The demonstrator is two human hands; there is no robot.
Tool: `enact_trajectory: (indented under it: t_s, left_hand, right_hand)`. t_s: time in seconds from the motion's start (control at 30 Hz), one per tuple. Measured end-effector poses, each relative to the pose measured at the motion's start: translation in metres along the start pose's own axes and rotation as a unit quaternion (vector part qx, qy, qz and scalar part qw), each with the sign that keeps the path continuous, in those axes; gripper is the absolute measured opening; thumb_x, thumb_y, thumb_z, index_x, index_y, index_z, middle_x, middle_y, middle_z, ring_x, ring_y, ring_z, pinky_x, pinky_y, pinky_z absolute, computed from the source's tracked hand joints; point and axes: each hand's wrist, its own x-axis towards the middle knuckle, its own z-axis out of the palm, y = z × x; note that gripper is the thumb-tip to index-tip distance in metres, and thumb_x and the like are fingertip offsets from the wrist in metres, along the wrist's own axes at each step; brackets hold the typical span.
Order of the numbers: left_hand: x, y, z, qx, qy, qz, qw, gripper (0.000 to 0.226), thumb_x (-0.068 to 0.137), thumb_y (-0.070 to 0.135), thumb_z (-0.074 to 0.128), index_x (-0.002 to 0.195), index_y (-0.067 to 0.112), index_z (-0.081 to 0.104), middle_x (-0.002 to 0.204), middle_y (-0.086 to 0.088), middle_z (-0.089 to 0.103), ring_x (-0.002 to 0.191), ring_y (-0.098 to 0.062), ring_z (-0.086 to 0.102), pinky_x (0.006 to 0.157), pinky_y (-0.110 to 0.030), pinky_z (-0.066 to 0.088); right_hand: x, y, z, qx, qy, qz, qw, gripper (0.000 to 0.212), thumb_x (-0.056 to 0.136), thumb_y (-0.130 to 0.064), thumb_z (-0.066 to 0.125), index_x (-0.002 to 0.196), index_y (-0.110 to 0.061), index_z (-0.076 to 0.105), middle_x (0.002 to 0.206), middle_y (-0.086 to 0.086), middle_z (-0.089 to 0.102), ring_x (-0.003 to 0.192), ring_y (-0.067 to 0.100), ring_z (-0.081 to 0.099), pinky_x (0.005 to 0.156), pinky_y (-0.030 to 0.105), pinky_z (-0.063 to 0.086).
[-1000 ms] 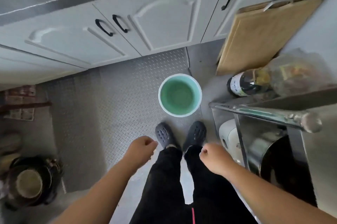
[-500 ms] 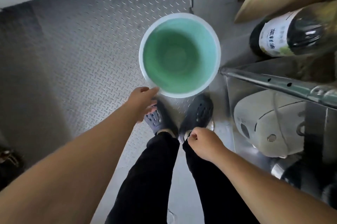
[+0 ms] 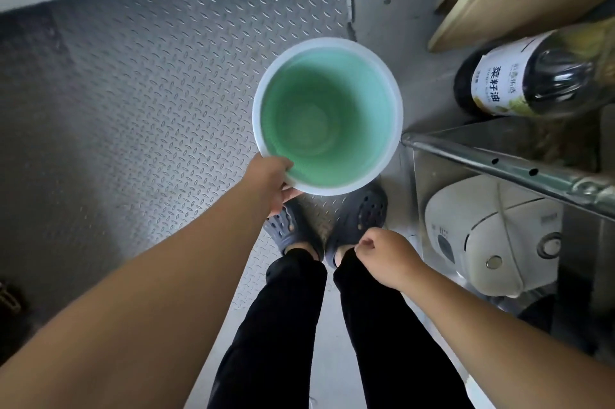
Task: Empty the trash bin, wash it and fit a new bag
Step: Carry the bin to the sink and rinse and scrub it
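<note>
One hand only carries the load: the left hand (image 3: 271,180) pinches the near-left rim of the trash bin (image 3: 327,115), thumb inside, fingers under the lip. The bin stands on the checker-plate floor (image 3: 133,92), just beyond the shoes (image 3: 361,212); its green interior looks empty, with no bag fitted. The right hand (image 3: 387,259) hangs near the right leg, curled into a loose fist, holding nothing.

Hazards, as judged from this position:

- A rim pinch on one side is likely to let the bin tilt when lifted; it may slip from the grip (smooth plastic).
- The metal rail (image 3: 499,169) lies just right of the bin; a swing to that side could strike it.
- The oil bottle (image 3: 532,79), far right, could be knocked over.
</note>
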Motion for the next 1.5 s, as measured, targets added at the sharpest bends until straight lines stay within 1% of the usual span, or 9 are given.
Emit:
enact_trajectory:
  t_s: [0.07, 0.2, 0.47, 0.63, 0.77, 0.93, 1.1, 1.2, 1.5]
  left_hand:
    - [-0.025, 0.003, -0.019, 0.018, 0.018, -0.001, 1.0, 0.031, 0.096, 0.0, 0.05, 0.127, 0.004, 0.045, 0.113, -0.018, 0.063, 0.097, -0.034, 0.069, 0.061, -0.038, 0.063]
    - [-0.091, 0.004, -0.083, 0.02, 0.041, -0.019, 0.999, 0.033, 0.095, 0.001, 0.052, 0.127, 0.005, 0.043, 0.112, -0.019, 0.062, 0.101, -0.036, 0.068, 0.073, -0.045, 0.062]
    - [-0.259, -0.008, -0.218, 0.004, 0.079, 0.003, 0.997, 0.03, 0.095, 0.0, 0.053, 0.125, 0.003, 0.049, 0.112, -0.021, 0.066, 0.094, -0.035, 0.069, 0.056, -0.038, 0.059]
    - [-0.353, -0.061, -0.274, -0.085, 0.112, 0.001, 0.99, 0.03, 0.096, -0.001, 0.051, 0.124, 0.009, 0.051, 0.108, -0.016, 0.068, 0.089, -0.032, 0.07, 0.054, -0.038, 0.058]
    - [-0.412, -0.121, -0.299, -0.182, 0.131, -0.011, 0.975, 0.028, 0.095, -0.002, 0.052, 0.12, 0.01, 0.05, 0.108, -0.017, 0.066, 0.086, -0.034, 0.071, 0.055, -0.041, 0.061]
    - [-0.47, -0.194, -0.308, -0.299, 0.148, -0.019, 0.943, 0.022, 0.097, -0.001, 0.051, 0.115, 0.011, 0.05, 0.102, -0.018, 0.066, 0.083, -0.035, 0.071, 0.061, -0.044, 0.061]
    - [-0.5, -0.259, -0.303, -0.408, 0.159, -0.025, 0.899, 0.023, 0.098, 0.003, 0.051, 0.12, 0.008, 0.05, 0.103, -0.019, 0.067, 0.085, -0.037, 0.071, 0.06, -0.044, 0.06]
    - [-0.516, -0.297, -0.296, -0.474, 0.164, -0.029, 0.865, 0.021, 0.098, 0.003, 0.051, 0.119, 0.007, 0.052, 0.103, -0.02, 0.067, 0.086, -0.038, 0.071, 0.062, -0.045, 0.061]
    - [-0.525, -0.421, -0.272, -0.647, 0.159, -0.037, 0.745, 0.02, 0.1, 0.002, 0.047, 0.119, 0.003, 0.05, 0.103, -0.018, 0.065, 0.085, -0.034, 0.068, 0.056, -0.04, 0.061]
  right_hand:
    - [-0.018, -0.008, -0.008, 0.0, 0.005, 0.004, 1.0, 0.02, 0.088, -0.028, 0.051, 0.091, -0.015, 0.065, 0.089, 0.003, 0.068, 0.087, 0.023, 0.063, 0.081, 0.038, 0.053]
    - [-0.067, -0.03, -0.026, -0.01, 0.022, -0.005, 1.0, 0.018, 0.09, -0.028, 0.05, 0.09, -0.02, 0.065, 0.089, -0.002, 0.067, 0.086, 0.017, 0.061, 0.076, 0.031, 0.051]
    - [-0.206, -0.091, -0.056, -0.062, 0.05, -0.053, 0.995, 0.018, 0.091, -0.031, 0.05, 0.093, -0.021, 0.065, 0.089, -0.007, 0.067, 0.082, 0.014, 0.058, 0.06, 0.023, 0.038]
    - [-0.297, -0.114, -0.074, -0.106, 0.046, -0.103, 0.988, 0.019, 0.09, -0.029, 0.053, 0.089, -0.017, 0.067, 0.087, 0.0, 0.07, 0.085, 0.02, 0.064, 0.081, 0.036, 0.053]
    - [-0.345, -0.108, -0.09, -0.186, 0.034, -0.14, 0.972, 0.018, 0.089, -0.033, 0.055, 0.08, -0.021, 0.065, 0.079, -0.003, 0.069, 0.077, 0.018, 0.064, 0.075, 0.034, 0.053]
    - [-0.372, -0.093, -0.133, -0.344, 0.027, -0.137, 0.928, 0.024, 0.089, -0.029, 0.057, 0.075, -0.01, 0.062, 0.079, 0.006, 0.069, 0.067, 0.017, 0.059, 0.06, 0.029, 0.041]
    - [-0.376, -0.113, -0.171, -0.482, 0.026, -0.137, 0.865, 0.041, 0.09, -0.029, 0.055, 0.054, -0.02, 0.038, 0.05, -0.004, 0.044, 0.052, 0.016, 0.046, 0.054, 0.031, 0.034]
    - [-0.375, -0.15, -0.17, -0.546, 0.019, -0.169, 0.821, 0.037, 0.093, -0.024, 0.054, 0.061, -0.022, 0.036, 0.058, -0.002, 0.039, 0.057, 0.016, 0.038, 0.053, 0.032, 0.024]
    - [-0.439, -0.281, -0.012, -0.624, 0.02, -0.324, 0.71, 0.026, 0.092, -0.032, 0.057, 0.069, -0.021, 0.05, 0.067, -0.003, 0.055, 0.06, 0.014, 0.046, 0.055, 0.029, 0.034]
